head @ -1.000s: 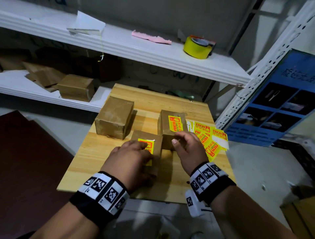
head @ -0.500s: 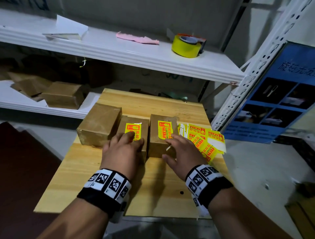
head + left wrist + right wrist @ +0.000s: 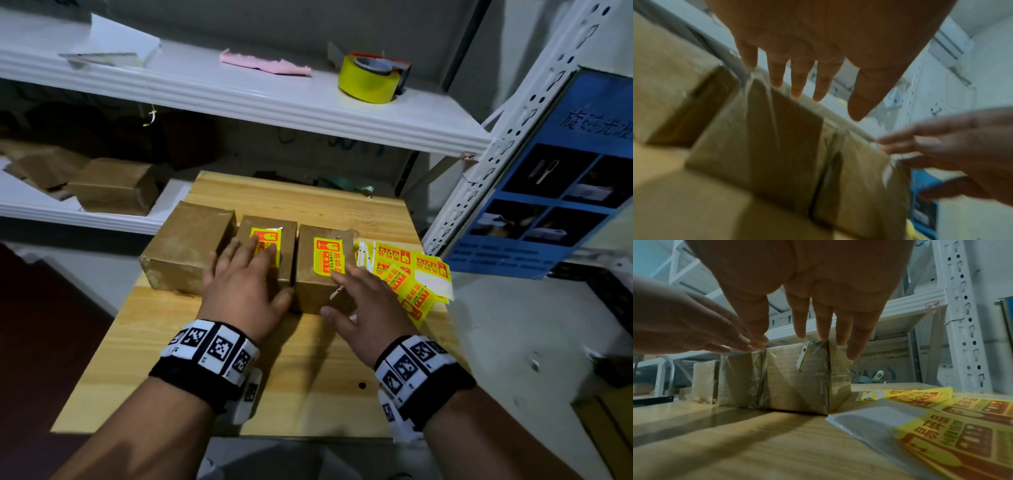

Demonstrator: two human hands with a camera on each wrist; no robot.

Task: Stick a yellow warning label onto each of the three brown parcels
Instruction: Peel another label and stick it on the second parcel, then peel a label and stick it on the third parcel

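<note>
Three brown parcels stand in a row on the wooden table (image 3: 212, 377). The left parcel (image 3: 188, 246) has no label on top. A yellow label (image 3: 269, 236) is on the middle parcel (image 3: 287, 240), and my left hand (image 3: 267, 270) lies flat on it with straight fingers. The right parcel (image 3: 308, 287) bears another label (image 3: 325, 255), whose edge hangs over the front (image 3: 802, 358). My right hand (image 3: 342, 294) is open over that parcel's near right corner, holding nothing. A pile of loose yellow labels (image 3: 407, 274) lies to the right.
The white shelf behind carries a yellow tape roll (image 3: 371, 80), a pink cloth (image 3: 267, 65) and white paper (image 3: 113, 48). More brown boxes (image 3: 113, 186) sit on the lower shelf at left. A perforated rack upright (image 3: 507, 137) and a blue poster (image 3: 565, 178) stand at right.
The middle parcel was near the table's front under my left hand; it now stands in line between the other two. My right hand has spread open beside the right parcel.
</note>
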